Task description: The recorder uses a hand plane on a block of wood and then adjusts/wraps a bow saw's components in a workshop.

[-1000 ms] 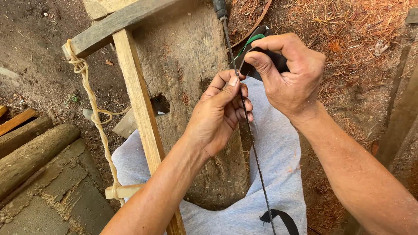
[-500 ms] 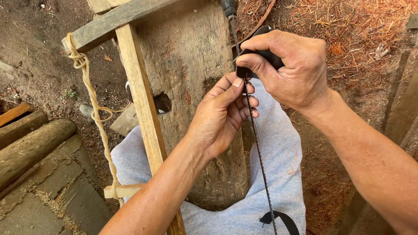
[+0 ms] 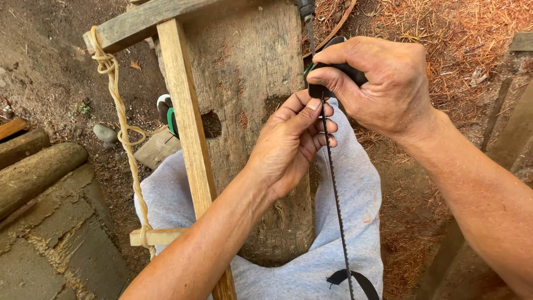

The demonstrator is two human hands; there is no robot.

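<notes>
My right hand (image 3: 383, 83) grips a black handle (image 3: 340, 73) at the top end of a thin toothed saw blade (image 3: 336, 205). The blade runs straight down over my grey trousers (image 3: 355, 183) to a black fitting at the bottom. My left hand (image 3: 291, 147) pinches the blade just under the handle, thumb and fingers closed on it. Both hands work over a weathered wooden block (image 3: 250, 72) that stands between my knees. A pale wooden frame bar (image 3: 189, 139) slants down across the block, left of my left forearm.
A twisted rope (image 3: 125, 139) hangs along the frame's left side, tied to a short crosspiece (image 3: 155, 237). Logs (image 3: 33, 172) and stone slabs lie at left on bare dirt. Red-brown wood shavings (image 3: 461, 39) cover the ground at right. A shoe tip (image 3: 166, 111) shows beside the block.
Both hands have shifted slightly upward in the view along the blade; the grips stay the same.
</notes>
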